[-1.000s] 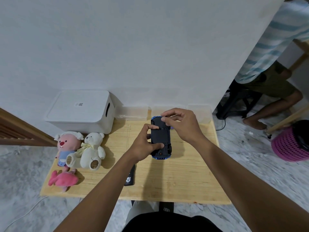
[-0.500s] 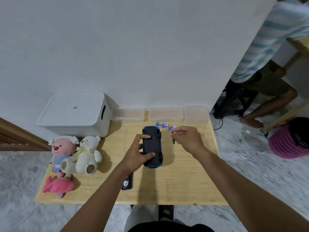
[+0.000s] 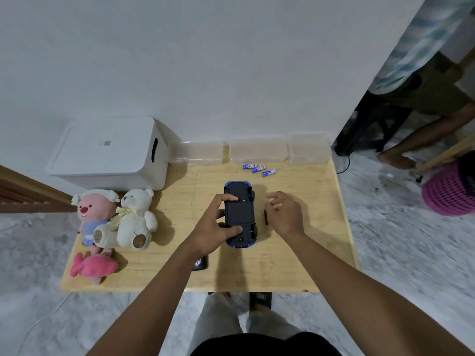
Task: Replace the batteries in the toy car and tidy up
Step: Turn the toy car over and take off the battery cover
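Note:
A blue toy car (image 3: 240,214) lies upside down in the middle of the wooden table (image 3: 308,253), its black underside facing up. My left hand (image 3: 213,227) grips the car's left side, thumb on the underside. Just right of the car lies a thin dark screwdriver (image 3: 266,217). My right hand (image 3: 284,214) hovers beside and partly over it, fingers loosely curled and apart. Three blue-and-white batteries (image 3: 258,168) lie loose behind the car near the back edge.
Three clear plastic containers (image 3: 257,152) line the wall. A white lidded box (image 3: 110,155) stands back left, with plush toys (image 3: 120,219) in front of it. A black remote (image 3: 201,263) lies under my left forearm. Another person sits at right by a pink basket (image 3: 448,194).
My right hand left the car's underside and moved right with the screwdriver, which now rests beside the car. The batteries, hidden before, have come into view. My left hand keeps its hold.

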`<state>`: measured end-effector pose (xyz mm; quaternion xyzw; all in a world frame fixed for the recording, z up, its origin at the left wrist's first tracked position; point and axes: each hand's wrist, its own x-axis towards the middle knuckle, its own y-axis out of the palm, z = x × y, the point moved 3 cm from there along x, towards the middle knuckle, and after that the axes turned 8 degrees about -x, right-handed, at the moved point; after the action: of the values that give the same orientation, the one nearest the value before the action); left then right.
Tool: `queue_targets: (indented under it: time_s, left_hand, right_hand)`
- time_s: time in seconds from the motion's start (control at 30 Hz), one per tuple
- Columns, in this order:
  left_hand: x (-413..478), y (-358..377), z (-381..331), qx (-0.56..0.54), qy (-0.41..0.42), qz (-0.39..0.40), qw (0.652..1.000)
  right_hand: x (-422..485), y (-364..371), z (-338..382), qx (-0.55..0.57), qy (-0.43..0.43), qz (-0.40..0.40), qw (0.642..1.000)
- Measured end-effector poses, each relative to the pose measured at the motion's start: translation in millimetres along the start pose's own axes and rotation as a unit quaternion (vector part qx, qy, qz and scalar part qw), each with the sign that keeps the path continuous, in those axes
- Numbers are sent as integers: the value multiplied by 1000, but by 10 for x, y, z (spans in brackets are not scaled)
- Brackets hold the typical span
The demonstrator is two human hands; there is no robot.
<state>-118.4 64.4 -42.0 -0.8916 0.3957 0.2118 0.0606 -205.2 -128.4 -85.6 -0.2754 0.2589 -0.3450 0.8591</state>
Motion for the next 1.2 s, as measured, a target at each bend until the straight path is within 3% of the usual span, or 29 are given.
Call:
queue_targets:
  time_s: [0.07,0.1,0.23,0.43,1.2]
  left_hand:
    - [15,7,-10,-2,2,2,1000]
    - [28,17,-26,-3,5,2,1000]
    - [62,92,-96,-10,19,2,1000]
    - [94,174,-186,-13,28,2,1000]
    - [101,79,-329,29,43,8,999]
  right_hand:
    - [-126,-167,173,62,-64,-29,996]
    - [-190,-234,256,67,-106,-7,992]
    - [-318,-283,372,-60,-206,92,972]
    - [-361,-301,495,-22,-157,68,985]
    - [-153,-303,637,-59,-220,132,965]
